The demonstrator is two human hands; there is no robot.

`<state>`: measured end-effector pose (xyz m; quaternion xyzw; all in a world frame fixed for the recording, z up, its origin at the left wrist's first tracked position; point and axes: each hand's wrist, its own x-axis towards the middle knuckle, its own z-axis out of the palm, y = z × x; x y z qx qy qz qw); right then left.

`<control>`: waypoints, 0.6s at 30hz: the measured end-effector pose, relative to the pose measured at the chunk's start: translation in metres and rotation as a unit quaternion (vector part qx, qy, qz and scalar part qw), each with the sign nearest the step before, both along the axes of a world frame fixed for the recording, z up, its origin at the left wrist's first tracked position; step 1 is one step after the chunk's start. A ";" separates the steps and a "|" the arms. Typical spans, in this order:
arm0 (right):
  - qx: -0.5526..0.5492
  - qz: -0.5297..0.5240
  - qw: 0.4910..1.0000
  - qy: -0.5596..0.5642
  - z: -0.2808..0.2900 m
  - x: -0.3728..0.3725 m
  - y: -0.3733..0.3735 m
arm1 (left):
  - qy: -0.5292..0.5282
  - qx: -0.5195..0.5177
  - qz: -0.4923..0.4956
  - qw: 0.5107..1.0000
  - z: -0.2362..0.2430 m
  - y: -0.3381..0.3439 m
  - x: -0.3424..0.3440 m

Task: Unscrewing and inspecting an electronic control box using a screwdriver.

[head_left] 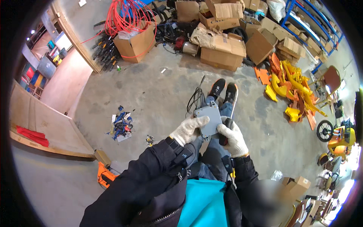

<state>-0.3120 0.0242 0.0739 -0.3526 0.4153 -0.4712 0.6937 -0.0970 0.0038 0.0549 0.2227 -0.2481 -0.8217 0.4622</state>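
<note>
Over my lap is a flat grey metal box (210, 118) with small mounting tabs at its edges. My left hand (190, 129), in a white knitted glove, grips its left side with the thumb lying on the face. Thin black cables (196, 100) trail from the box's upper left. My right hand (234, 139), gloved the same way, is closed around a black-handled tool (228, 124) with a bit of dark red low down. The right thumb reaches to the box's right edge. The tool's tip is hidden, so its kind is unclear.
On the floor at left lie a pile of blue parts (121, 125) and a small heap of metal bits (150, 140). Cardboard boxes (223, 53) and red hose (126, 19) are ahead. Orange and yellow plastic panels (291, 85) lie to the right. A wooden-edged door (49, 121) stands left.
</note>
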 end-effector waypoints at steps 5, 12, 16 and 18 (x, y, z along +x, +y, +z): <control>0.010 0.049 0.989 0.138 0.032 -0.013 -0.001 | 0.005 0.071 0.016 0.997 -0.014 -0.004 0.016; 0.077 -0.126 0.970 0.192 -0.014 -0.089 0.003 | -0.009 0.105 0.040 0.994 -0.048 -0.009 0.044; 0.119 -0.124 0.970 0.172 -0.034 -0.098 0.005 | -0.049 0.115 0.034 0.992 -0.068 -0.005 0.052; 0.140 -0.105 0.966 0.192 -0.032 -0.089 0.008 | -0.069 0.127 0.031 0.989 -0.072 -0.004 0.051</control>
